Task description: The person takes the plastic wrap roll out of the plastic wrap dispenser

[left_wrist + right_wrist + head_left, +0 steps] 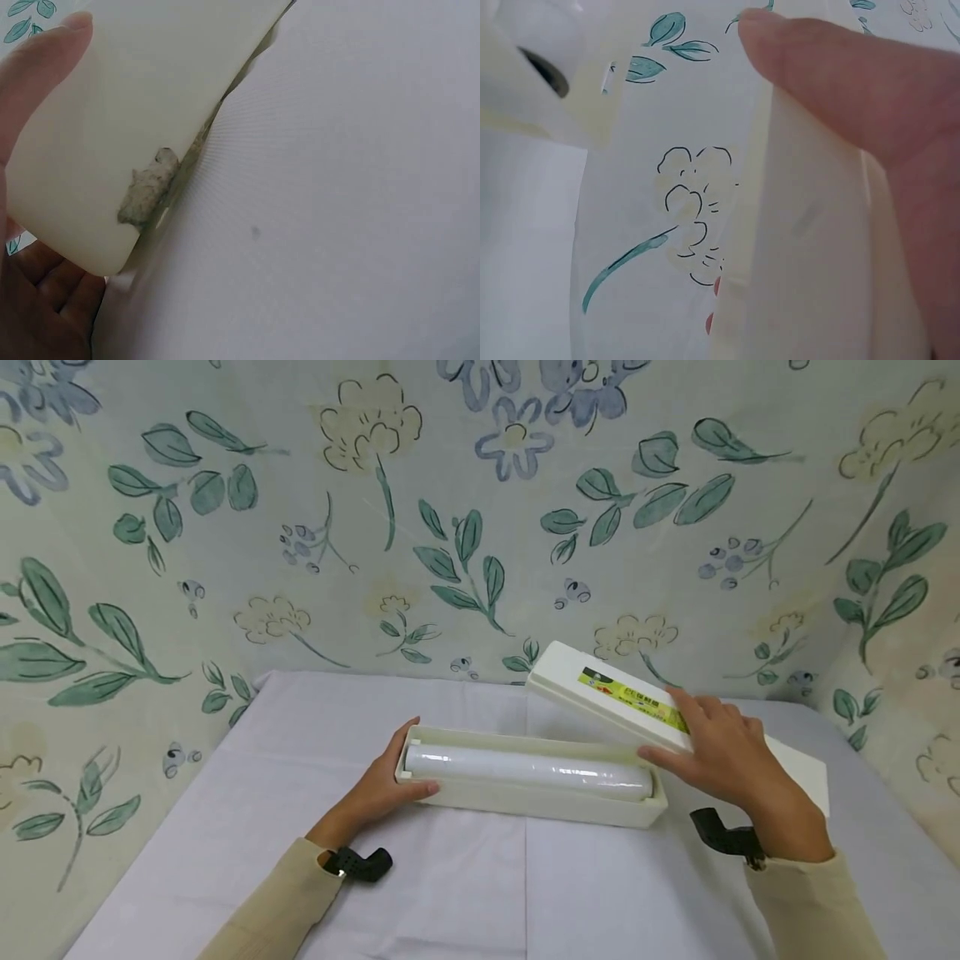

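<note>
A long cream plastic box (540, 803) rests on the table with its top off and a roll of cling film (525, 768) lying inside. My left hand (381, 785) grips the box's left end, thumb on the front wall. In the left wrist view, the thumb (45, 67) lies against the box wall (150, 97), which bears a greyish patch. My right hand (723, 747) holds the white lid (566, 672), tilted, above and behind the box's right end. A yellow-green label (633, 700) is on the lid. In the right wrist view, the thumb (810, 60) presses the lid's side (810, 225).
A white cloth (450, 893) with a centre crease covers the table. Behind it and at the sides hangs a floral backdrop (480, 568). A black wrist device (360, 864) sits on the left wrist, another (723, 833) on the right.
</note>
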Motion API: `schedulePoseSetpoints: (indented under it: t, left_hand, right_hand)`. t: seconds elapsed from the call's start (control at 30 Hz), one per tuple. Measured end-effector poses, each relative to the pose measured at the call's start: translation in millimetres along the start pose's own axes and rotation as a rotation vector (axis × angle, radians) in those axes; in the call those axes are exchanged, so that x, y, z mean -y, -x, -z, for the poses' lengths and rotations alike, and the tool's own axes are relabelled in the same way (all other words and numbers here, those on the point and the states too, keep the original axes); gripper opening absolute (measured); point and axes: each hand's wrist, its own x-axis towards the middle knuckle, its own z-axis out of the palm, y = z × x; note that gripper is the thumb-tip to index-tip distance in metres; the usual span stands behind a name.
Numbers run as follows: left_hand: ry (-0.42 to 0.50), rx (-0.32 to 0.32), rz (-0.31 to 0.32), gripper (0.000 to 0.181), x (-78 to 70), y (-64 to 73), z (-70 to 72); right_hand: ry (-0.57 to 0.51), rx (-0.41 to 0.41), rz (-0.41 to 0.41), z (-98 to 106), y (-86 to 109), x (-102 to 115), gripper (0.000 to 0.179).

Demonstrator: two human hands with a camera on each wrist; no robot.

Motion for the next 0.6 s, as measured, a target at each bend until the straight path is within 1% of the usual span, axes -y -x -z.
schedulePoseSetpoints:
  t: [0.23,0.37,0.43,0.53,0.6]
  left_hand:
    - [0.002,-0.009,-0.010,0.103,1.2,0.0,0.2]
    - [-0.003,-0.004,0.005,0.104,1.4,-0.6,-0.4]
    - [-0.004,0.002,0.015,0.104,-3.1,1.4,-1.0]
    - [-0.018,0.008,0.012,0.102,-20.4,9.0,-0.4]
    - [-0.021,0.007,0.008,0.103,-20.0,9.0,-0.1]
  right_hand:
    - [0.015,-0.033,0.004,-0.8,0.0,-4.5,0.098]
    - [0.008,-0.019,-0.022,-2.1,0.8,-4.9,0.100]
    - [0.006,-0.006,-0.036,-2.4,1.6,-5.5,0.102]
    - [0.006,0.000,-0.047,-1.9,1.6,-7.3,0.103]
    - [0.006,-0.006,-0.048,-1.3,1.4,-8.0,0.102]
